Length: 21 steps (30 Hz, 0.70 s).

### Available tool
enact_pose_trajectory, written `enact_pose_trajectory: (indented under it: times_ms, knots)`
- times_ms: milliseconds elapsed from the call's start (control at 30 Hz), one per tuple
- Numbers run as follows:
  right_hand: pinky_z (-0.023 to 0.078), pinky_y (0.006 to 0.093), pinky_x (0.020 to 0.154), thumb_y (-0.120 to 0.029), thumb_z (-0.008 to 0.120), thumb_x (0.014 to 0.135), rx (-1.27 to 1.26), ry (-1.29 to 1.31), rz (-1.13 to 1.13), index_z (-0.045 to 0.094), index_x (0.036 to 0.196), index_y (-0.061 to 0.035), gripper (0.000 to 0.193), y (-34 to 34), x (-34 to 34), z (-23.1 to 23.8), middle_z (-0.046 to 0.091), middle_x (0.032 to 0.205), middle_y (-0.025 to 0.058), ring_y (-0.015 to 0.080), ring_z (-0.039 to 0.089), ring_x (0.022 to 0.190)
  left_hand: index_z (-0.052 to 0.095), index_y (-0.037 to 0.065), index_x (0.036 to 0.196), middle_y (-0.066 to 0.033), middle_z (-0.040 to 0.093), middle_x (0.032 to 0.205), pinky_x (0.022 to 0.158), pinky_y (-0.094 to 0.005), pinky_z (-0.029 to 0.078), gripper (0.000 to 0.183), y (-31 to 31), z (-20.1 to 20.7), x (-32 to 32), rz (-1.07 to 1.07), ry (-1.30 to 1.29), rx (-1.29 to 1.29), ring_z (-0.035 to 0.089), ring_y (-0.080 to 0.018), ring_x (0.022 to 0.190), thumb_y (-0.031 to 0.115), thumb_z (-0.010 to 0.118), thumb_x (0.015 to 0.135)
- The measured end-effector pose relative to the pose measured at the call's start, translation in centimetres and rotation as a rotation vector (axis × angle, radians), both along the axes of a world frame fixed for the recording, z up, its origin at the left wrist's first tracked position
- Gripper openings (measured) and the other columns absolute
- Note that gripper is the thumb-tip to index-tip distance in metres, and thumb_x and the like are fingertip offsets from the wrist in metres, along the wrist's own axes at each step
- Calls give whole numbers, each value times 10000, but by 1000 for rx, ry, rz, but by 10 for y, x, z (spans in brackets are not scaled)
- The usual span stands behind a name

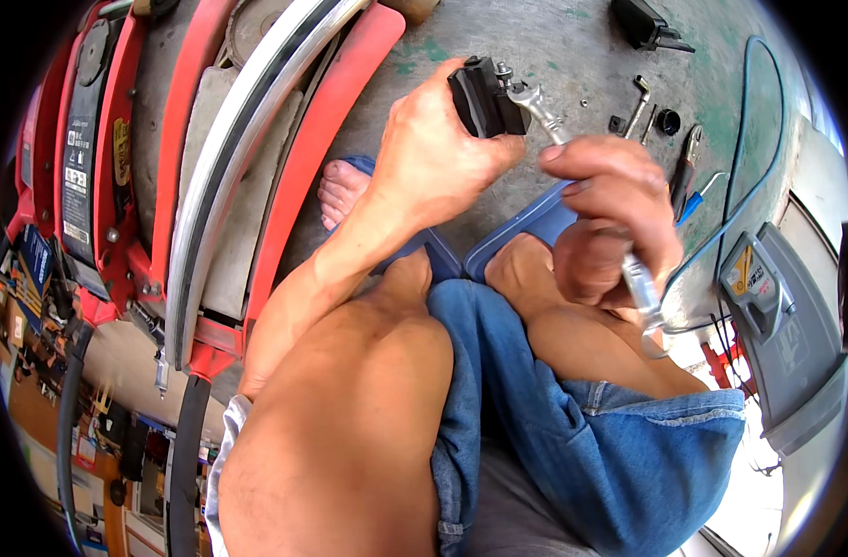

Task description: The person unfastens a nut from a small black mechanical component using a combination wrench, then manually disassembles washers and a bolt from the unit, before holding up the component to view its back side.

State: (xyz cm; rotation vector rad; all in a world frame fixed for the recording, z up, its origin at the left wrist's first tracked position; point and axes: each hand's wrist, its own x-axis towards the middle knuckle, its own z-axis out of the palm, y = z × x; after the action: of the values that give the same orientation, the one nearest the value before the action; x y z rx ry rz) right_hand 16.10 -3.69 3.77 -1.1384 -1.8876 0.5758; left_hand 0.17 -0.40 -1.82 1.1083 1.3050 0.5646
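Observation:
My left hand [438, 153] is closed around a black block-shaped part [478, 100] and holds it up above the floor. A small metal bolt [505, 71] sticks out of the part's upper right side. In my right hand [614, 200] is a silver combination wrench [547, 116], its shaft passing through the curled fingers. The jaw of its upper end sits at the bolt, beside the black part. Its other end comes out below my right hand, over my knee. My palm hides the middle of the wrench.
Red-framed equipment [326, 158] with a curved silver strip [247, 130] stands at left. On the floor at right lie an L-shaped wrench [639, 104], a black ring [667, 121], pliers [691, 153] and a blue-handled tool [693, 206]. A blue hose [745, 102] loops near a grey machine [782, 316].

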Motion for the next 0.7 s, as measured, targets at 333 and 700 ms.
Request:
enact_pose_trajectory:
  times_ms: [333,700]
  knots:
    - [553,428,653,-294,400,1044,-695,1309,-366,554,942,-36,318,22,30,-30,679,920,190,303,675,722,607,30,927,-7,620,779,646,-277,490,306,2,10,6,-39,-22,-12,569,-84,705,104,802,704]
    - [550,423,688,-279,445,1033,-770,1350,-326,563,958,-35,281,19,25,-39,673,924,178,290,666,733,612,23,956,-5,622,789,651,-284,494,330,0,6,2,-59,-19,-13,571,-92,705,114,797,698]
